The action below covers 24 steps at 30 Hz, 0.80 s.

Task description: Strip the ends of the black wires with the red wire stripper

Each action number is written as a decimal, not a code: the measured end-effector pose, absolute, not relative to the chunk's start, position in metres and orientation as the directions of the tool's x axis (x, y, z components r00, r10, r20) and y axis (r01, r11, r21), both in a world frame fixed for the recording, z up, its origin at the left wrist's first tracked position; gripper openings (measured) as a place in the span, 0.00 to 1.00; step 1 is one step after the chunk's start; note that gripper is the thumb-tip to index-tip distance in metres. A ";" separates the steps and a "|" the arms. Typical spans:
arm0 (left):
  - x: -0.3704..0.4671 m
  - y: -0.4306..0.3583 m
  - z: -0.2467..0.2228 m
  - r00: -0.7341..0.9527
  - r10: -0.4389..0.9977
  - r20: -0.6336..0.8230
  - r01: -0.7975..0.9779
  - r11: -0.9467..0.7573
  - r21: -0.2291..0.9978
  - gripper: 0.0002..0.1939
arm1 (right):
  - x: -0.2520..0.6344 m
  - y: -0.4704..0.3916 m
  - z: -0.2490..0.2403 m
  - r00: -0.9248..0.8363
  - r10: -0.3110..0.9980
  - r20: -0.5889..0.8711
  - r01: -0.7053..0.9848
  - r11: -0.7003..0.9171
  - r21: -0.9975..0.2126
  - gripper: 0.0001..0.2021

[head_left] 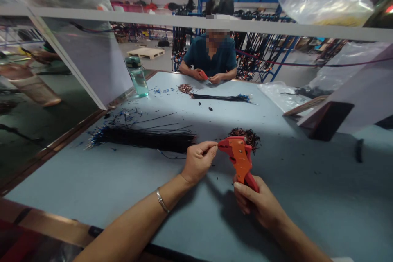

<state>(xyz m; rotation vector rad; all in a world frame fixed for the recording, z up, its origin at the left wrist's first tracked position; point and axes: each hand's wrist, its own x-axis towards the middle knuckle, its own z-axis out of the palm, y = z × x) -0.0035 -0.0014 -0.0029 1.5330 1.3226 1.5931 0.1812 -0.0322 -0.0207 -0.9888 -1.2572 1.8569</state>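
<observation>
My right hand (258, 198) is wrapped round the handle of a red and orange wire stripper (241, 157), which stands upright above the table. Its jaws point left, towards my left hand (199, 159). The fingers of that hand are pinched on a thin black wire, mostly hidden by them, with its end at the stripper's jaws. Left of my left hand lies a thick bundle of black wires (147, 137) with blue and bare tips at the far left end. A pile of short wire scraps (251, 137) lies just behind the stripper.
Across the blue table (307, 196) sits a co-worker (211, 57) holding a red tool. A smaller wire bundle (221, 97), a scrap pile (185, 88) and a green water bottle (138, 77) are on the far half. A dark upright block (331, 120) leans at right.
</observation>
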 end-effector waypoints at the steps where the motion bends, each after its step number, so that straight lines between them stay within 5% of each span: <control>1: -0.004 -0.001 -0.004 -0.194 0.897 0.398 0.234 -0.351 0.906 0.10 | 0.182 -0.031 -0.020 -0.489 0.845 -0.215 -0.126 -0.312 -0.942 0.21; 10: -0.006 0.004 -0.009 -0.214 0.909 0.359 0.274 -0.297 0.915 0.09 | 0.193 -0.022 -0.003 -0.425 0.883 -0.198 -0.226 -0.315 -0.922 0.16; 16: -0.004 0.001 -0.009 -0.217 0.905 0.367 0.303 -0.295 0.906 0.09 | 0.205 -0.015 0.002 -0.292 0.954 -0.075 0.190 -0.019 -0.982 0.19; 19: -0.005 0.000 -0.008 -0.252 0.889 0.382 0.324 -0.295 0.899 0.09 | 0.212 -0.010 0.006 -0.244 0.966 0.088 0.523 0.207 -0.827 0.20; 24: -0.008 0.000 -0.006 -0.317 0.855 0.411 0.362 -0.292 0.885 0.11 | 0.214 -0.005 -0.002 -0.316 0.883 0.347 0.825 0.436 -0.360 0.22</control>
